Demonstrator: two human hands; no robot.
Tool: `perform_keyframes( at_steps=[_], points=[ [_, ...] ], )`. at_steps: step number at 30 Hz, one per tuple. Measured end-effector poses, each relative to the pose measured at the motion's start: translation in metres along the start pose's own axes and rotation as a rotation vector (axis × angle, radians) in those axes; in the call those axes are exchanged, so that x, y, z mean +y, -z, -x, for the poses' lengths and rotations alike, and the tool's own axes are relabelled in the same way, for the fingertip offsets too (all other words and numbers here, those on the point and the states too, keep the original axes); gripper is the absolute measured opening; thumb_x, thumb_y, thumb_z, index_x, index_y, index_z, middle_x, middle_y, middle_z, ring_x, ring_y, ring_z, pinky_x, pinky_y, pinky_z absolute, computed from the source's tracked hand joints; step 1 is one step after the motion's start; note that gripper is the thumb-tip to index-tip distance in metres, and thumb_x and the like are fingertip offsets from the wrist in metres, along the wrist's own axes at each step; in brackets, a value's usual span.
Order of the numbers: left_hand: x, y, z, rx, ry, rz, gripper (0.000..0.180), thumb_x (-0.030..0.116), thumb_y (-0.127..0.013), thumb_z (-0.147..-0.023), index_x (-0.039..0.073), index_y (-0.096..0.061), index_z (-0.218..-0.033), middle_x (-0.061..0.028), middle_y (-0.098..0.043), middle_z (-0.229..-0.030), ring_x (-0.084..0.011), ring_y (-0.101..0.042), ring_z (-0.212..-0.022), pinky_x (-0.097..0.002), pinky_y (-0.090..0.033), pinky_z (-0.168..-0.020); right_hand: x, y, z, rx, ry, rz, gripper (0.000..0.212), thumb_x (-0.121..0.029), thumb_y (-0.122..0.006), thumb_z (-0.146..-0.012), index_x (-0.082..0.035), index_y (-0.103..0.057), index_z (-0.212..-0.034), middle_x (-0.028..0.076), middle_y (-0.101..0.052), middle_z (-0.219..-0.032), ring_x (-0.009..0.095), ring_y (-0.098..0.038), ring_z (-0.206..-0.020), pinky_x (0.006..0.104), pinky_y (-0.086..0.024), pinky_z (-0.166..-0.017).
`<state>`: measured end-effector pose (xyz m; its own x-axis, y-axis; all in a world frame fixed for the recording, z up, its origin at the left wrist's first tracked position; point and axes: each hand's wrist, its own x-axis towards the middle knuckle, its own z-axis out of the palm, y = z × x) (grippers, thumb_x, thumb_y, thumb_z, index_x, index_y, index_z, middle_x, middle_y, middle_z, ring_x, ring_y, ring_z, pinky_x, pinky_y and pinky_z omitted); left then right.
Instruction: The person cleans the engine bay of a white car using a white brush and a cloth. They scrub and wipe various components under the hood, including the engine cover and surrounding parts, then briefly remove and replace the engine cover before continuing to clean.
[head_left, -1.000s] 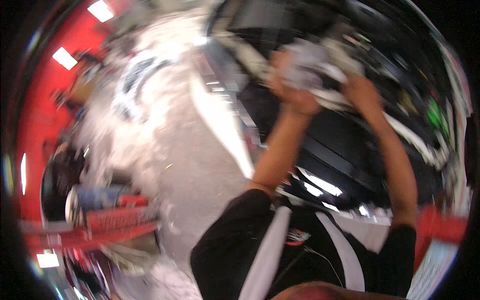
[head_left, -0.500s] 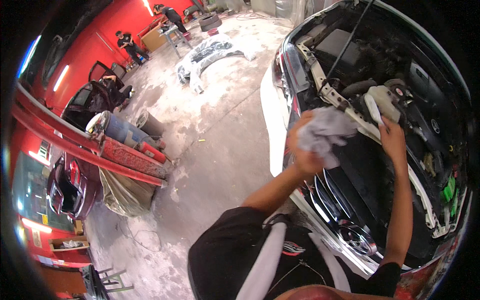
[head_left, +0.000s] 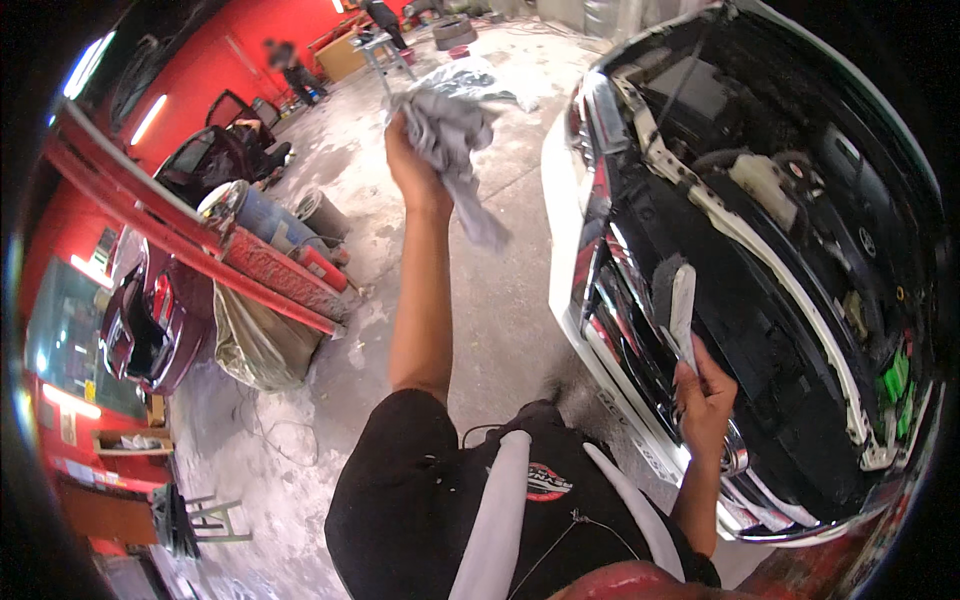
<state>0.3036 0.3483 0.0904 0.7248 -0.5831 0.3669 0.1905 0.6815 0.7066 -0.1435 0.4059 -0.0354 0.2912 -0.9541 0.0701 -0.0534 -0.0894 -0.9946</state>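
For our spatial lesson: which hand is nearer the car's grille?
Right. The right hand, holding a brush, is over the grille; the left hand, with a cloth, is well left of it.

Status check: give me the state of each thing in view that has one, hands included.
Left hand: raised, closed on the cloth.
Grey cloth: bunched at the top, one end hanging loose.
Right hand: closed on the brush handle.
Brush: held above the car's front; contact unclear.
Engine bay: uncovered.
Wall light tube: lit.
Tan bag: on the floor, creased.
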Motion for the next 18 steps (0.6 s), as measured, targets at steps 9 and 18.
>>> perform_keyframes(
  at_steps=[9, 18],
  points=[
    [-0.068, 0.102, 0.078, -0.079, 0.692, 0.434, 0.058, 0.05, -0.038, -0.107, 0.007, -0.057, -0.14, -0.0151, -0.068, -0.131, -0.0317, -0.066, -0.115, -0.0475, -0.051, -0.105, 0.027, -0.156, -0.011, -0.04, 0.062, 0.018, 0.042, -0.011, -0.063, -0.102, 0.002, -0.061, -0.142, 0.004, -0.068, -0.085, 0.008, -0.054, -0.066, 0.0262, -0.043, -0.06],
    [-0.068, 0.256, 0.008, 0.124, 0.747, 0.564, 0.065, 0.047, -0.029, -0.106, 0.004, -0.051, -0.149, -0.0179, -0.057, -0.148, -0.0372, -0.055, -0.136, -0.0543, -0.041, -0.117, 0.041, -0.412, -0.152, -0.355, 0.438, 0.61, 0.037, -0.008, -0.06, -0.096, 0.002, -0.065, -0.131, 0.026, -0.071, -0.099, 0.045, -0.07, -0.084, 0.0506, -0.056, -0.074]
  ],
)
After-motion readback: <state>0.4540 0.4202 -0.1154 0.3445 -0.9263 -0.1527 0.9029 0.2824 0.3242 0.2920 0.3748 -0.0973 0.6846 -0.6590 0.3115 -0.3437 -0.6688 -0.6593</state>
